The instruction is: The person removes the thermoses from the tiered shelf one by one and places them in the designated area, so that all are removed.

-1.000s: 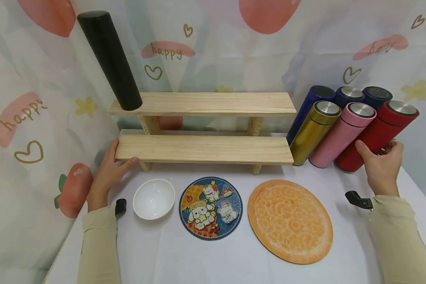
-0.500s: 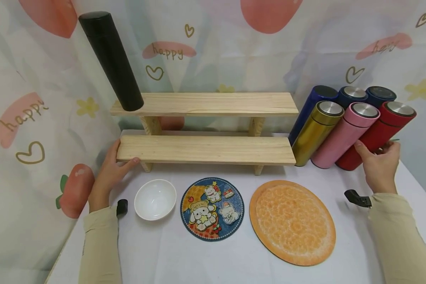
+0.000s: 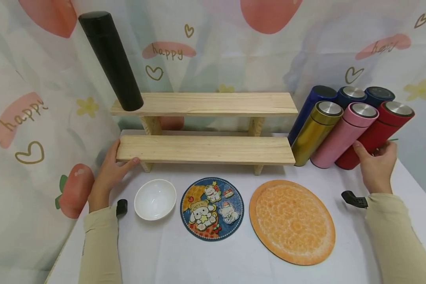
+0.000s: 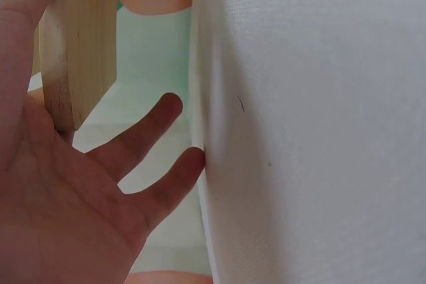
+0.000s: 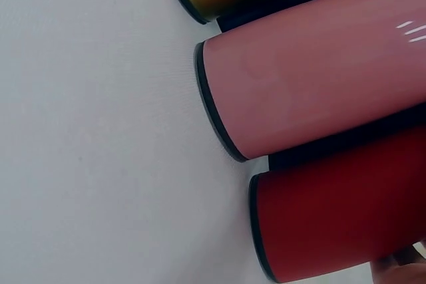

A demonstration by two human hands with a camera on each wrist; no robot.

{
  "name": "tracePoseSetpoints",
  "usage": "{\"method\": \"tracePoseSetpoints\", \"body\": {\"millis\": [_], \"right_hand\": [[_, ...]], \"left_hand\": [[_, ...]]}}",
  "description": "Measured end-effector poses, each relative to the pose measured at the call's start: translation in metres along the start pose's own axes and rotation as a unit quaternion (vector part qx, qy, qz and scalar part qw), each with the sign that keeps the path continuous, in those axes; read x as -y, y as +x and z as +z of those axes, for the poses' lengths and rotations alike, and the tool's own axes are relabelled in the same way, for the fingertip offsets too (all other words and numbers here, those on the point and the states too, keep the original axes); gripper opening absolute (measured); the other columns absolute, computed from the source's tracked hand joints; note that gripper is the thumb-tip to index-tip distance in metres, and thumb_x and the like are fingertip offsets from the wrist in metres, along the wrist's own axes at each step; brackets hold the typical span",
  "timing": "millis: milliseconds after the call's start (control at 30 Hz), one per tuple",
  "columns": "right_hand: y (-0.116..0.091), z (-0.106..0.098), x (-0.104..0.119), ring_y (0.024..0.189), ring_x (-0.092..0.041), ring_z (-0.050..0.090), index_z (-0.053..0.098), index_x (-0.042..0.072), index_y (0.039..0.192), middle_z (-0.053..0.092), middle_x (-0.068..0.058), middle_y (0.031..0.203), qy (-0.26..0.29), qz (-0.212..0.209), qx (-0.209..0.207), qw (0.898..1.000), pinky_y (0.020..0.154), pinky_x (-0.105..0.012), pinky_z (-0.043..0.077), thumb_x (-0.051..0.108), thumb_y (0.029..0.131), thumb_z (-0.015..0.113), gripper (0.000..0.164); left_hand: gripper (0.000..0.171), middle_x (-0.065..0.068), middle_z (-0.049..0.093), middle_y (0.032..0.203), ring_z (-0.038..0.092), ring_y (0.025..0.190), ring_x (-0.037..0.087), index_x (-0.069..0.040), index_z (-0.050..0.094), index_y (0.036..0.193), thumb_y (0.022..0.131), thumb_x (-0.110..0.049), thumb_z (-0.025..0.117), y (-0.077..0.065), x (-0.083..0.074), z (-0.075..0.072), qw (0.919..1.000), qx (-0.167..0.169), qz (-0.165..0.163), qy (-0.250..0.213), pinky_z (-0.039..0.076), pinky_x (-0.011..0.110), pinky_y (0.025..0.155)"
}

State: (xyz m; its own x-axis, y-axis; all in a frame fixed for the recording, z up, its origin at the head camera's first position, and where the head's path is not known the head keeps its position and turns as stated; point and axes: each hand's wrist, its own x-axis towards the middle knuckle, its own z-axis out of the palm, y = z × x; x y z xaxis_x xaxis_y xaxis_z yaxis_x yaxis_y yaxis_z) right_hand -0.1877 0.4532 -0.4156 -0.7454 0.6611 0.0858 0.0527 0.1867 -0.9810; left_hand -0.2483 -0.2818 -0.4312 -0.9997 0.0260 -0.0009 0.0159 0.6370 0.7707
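My left hand (image 3: 110,173) holds the left end of the lower board of a two-tier wooden shelf (image 3: 206,149), thumb along the front edge. In the left wrist view two of its fingers (image 4: 163,187) spread freely beside the wood (image 4: 93,44). On the right, my right hand (image 3: 380,167) grips the lower part of a red thermos (image 3: 383,128), thumb in front; its other fingers are partly hidden. The red thermos stands beside a pink thermos (image 3: 344,134), with a gold thermos (image 3: 316,134) left of that. In the right wrist view their bases line up near the white cloth.
Several blue thermoses (image 3: 323,92) stand behind the front row. A black thermos (image 3: 111,63) stands on the upper shelf's left end. In front lie a white bowl (image 3: 155,200), a cartoon round mat (image 3: 213,232) and an orange round mat (image 3: 292,223). A printed curtain (image 3: 220,59) hangs behind.
My right hand and the red thermos have shifted slightly left, closer to the pink thermos. The left hand stays on the shelf.
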Motion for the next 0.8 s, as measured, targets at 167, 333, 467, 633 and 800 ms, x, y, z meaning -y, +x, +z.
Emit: {"method": "tracePoseSetpoints", "body": {"millis": [167,333,467,633,800], "right_hand": [[-0.006,0.001,0.001,0.131,-0.006,0.048,0.042,0.026,0.158,0.051,0.008,0.150,0.004,0.015,-0.010,1.000,0.119,-0.026,0.035,0.021,0.100,0.078,0.069],[-0.016,0.002,0.009,0.134,-0.007,0.048,0.040,0.026,0.159,0.043,0.006,0.159,0.027,0.005,-0.039,0.999,0.119,-0.026,0.035,0.011,0.099,0.075,0.071],[-0.026,0.002,0.018,0.140,-0.007,0.045,0.031,0.027,0.161,0.028,0.007,0.166,0.036,-0.018,-0.063,0.997,0.119,-0.023,0.034,0.008,0.099,0.069,0.074],[-0.035,0.007,0.026,0.142,-0.005,0.042,0.029,0.026,0.162,0.028,0.011,0.163,-0.034,-0.081,-0.117,0.989,0.113,-0.023,0.032,0.016,0.102,0.060,0.069],[-0.053,0.015,0.042,0.143,-0.005,0.039,0.033,0.019,0.160,0.031,0.010,0.161,-0.076,-0.154,-0.171,0.970,0.115,-0.022,0.028,0.019,0.105,0.054,0.060]], "left_hand": [[0.114,0.022,0.003,0.177,0.010,0.160,0.048,-0.014,0.000,0.174,0.098,-0.053,0.075,-0.002,-0.001,-0.001,1.0000,-0.002,-0.003,0.001,0.012,0.070,0.125],[0.113,0.022,0.003,0.178,0.010,0.161,0.047,-0.014,0.001,0.174,0.098,-0.053,0.075,-0.002,0.000,0.000,1.0000,0.000,0.003,-0.007,0.012,0.070,0.124],[0.113,0.022,0.004,0.177,0.010,0.161,0.046,-0.014,0.001,0.174,0.098,-0.052,0.075,-0.001,0.000,0.001,0.9999,0.001,0.009,-0.012,0.012,0.069,0.125],[0.112,0.023,0.004,0.177,0.010,0.161,0.046,-0.012,0.001,0.174,0.099,-0.049,0.076,-0.001,0.000,0.001,0.9999,-0.001,0.011,-0.011,0.012,0.068,0.125],[0.113,0.022,0.003,0.178,0.009,0.161,0.047,-0.014,0.000,0.174,0.099,-0.052,0.075,-0.002,-0.001,0.001,1.0000,0.000,-0.001,-0.009,0.012,0.069,0.125]]}}
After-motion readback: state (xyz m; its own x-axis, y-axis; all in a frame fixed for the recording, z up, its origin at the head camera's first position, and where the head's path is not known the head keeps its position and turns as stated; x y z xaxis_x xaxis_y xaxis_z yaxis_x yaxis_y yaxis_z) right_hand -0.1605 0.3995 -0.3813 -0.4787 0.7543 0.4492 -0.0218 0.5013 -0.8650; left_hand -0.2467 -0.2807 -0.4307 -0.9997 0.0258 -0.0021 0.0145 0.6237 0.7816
